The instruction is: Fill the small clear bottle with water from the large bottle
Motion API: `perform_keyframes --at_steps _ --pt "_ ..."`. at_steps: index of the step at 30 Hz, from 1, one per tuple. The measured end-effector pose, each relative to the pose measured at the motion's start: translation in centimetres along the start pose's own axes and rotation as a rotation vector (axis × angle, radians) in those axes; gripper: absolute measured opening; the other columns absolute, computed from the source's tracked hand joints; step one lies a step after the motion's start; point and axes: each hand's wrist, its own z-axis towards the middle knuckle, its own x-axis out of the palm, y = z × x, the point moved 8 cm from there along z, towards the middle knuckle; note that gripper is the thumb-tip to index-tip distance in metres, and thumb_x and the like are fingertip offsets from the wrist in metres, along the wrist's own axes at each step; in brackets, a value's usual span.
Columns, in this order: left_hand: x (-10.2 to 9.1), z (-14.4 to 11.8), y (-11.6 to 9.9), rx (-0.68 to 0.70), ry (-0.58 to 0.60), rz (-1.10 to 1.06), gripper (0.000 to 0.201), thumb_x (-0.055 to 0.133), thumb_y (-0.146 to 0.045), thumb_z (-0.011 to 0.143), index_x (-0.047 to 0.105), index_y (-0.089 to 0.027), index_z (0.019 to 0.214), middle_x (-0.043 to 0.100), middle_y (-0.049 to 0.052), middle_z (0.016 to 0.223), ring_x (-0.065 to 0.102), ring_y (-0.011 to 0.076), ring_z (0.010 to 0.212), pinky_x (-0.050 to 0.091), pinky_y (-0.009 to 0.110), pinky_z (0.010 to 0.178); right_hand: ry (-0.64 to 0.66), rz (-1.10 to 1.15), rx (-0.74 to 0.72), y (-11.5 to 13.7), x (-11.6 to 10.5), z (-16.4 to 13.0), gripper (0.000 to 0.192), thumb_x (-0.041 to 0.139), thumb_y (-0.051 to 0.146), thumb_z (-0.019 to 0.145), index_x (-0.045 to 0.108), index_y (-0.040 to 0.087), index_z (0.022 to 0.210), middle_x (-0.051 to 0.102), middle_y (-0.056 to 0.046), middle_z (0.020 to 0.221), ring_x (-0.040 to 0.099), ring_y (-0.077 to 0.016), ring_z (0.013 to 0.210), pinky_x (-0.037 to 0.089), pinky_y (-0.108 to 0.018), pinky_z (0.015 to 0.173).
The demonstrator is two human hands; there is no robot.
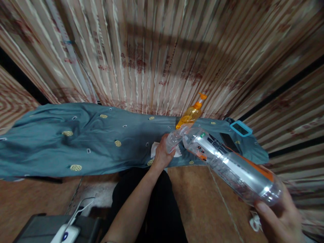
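My right hand point(280, 212) grips the base end of a large clear plastic bottle point(230, 162) with a silver and orange label. The bottle is tilted, its neck pointing left and slightly up. My left hand point(162, 153) is closed around a small clear container point(174, 139), whose exact kind I cannot make out. The bottle's mouth meets or overlaps this container's rim. Behind them a pump bottle point(188, 116) with orange liquid and an orange pump head stands on the cloth. A white tissue point(178, 152) lies under my left hand.
A teal cloth with pineapple prints point(96, 148) covers the long surface. On its right lie a dark phone point(230, 142) and a blue-framed object point(241, 128). Pleated curtains point(152, 50) hang close behind. A white power device with cables point(67, 233) rests at the lower left.
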Motion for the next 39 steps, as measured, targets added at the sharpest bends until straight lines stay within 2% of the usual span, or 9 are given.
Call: perform_keyframes --at_steps 6,13,17,21,27,33,39 --pt "0.1 0.1 0.0 -0.016 0.017 0.006 0.071 0.069 -0.018 0.074 0.039 -0.020 0.137 0.063 0.011 0.136 0.063 0.0278 0.122 0.053 0.042 0.102 0.034 -0.034 -0.030 -0.6 -0.3 0.3 0.077 0.078 0.053 0.070 0.056 0.029 0.140 0.052 -0.009 0.150 0.045 -0.0414 0.139 0.029 -0.061 0.118" --pt "0.1 0.2 0.4 -0.034 0.015 0.020 0.071 0.070 -0.015 0.073 0.041 -0.021 0.137 0.065 0.009 0.132 0.064 0.0263 0.118 0.053 0.039 0.101 0.024 -0.014 -0.021 -0.7 -0.2 0.4 0.082 0.082 0.052 0.067 0.056 0.026 0.140 0.051 -0.010 0.151 0.040 -0.0449 0.142 0.020 -0.066 0.120" --pt "-0.1 0.1 0.4 -0.011 0.004 0.022 0.070 0.070 -0.016 0.074 0.040 -0.019 0.137 0.065 0.011 0.132 0.065 0.0267 0.117 0.053 0.041 0.102 0.014 0.003 -0.015 0.2 0.4 0.2 0.081 0.081 0.051 0.067 0.055 0.027 0.140 0.051 -0.011 0.151 0.038 -0.0474 0.142 0.018 -0.072 0.117" --pt "-0.1 0.1 0.3 0.021 0.000 0.008 0.068 0.069 -0.017 0.075 0.041 -0.022 0.137 0.064 0.010 0.133 0.064 0.0272 0.118 0.053 0.043 0.102 0.027 0.014 0.007 1.2 1.1 -0.1 0.078 0.078 0.051 0.071 0.052 0.029 0.142 0.047 -0.009 0.153 0.033 -0.0462 0.145 0.013 -0.070 0.120" --pt "-0.2 0.1 0.5 0.033 -0.020 0.023 0.070 0.069 -0.017 0.073 0.041 -0.023 0.137 0.062 0.010 0.137 0.063 0.0290 0.122 0.053 0.045 0.104 0.041 -0.001 0.019 1.5 1.3 0.0 0.080 0.077 0.055 0.072 0.050 0.028 0.143 0.044 -0.010 0.155 0.032 -0.0471 0.145 0.014 -0.071 0.119" --pt "-0.1 0.0 0.8 0.041 -0.017 0.023 0.072 0.070 -0.019 0.073 0.040 -0.022 0.138 0.062 0.011 0.137 0.063 0.0287 0.122 0.052 0.045 0.104 0.015 -0.005 0.018 1.4 1.0 0.3 0.082 0.082 0.054 0.065 0.055 0.030 0.139 0.052 -0.009 0.148 0.036 -0.0480 0.142 0.013 -0.071 0.119" --pt "-0.1 0.1 0.7 0.043 -0.009 0.034 0.071 0.069 -0.017 0.073 0.041 -0.020 0.138 0.062 0.011 0.136 0.063 0.0284 0.121 0.053 0.045 0.104 0.027 0.004 0.008 1.3 0.9 0.4 0.080 0.080 0.052 0.068 0.054 0.031 0.140 0.050 -0.008 0.150 0.034 -0.0466 0.144 0.013 -0.070 0.120"
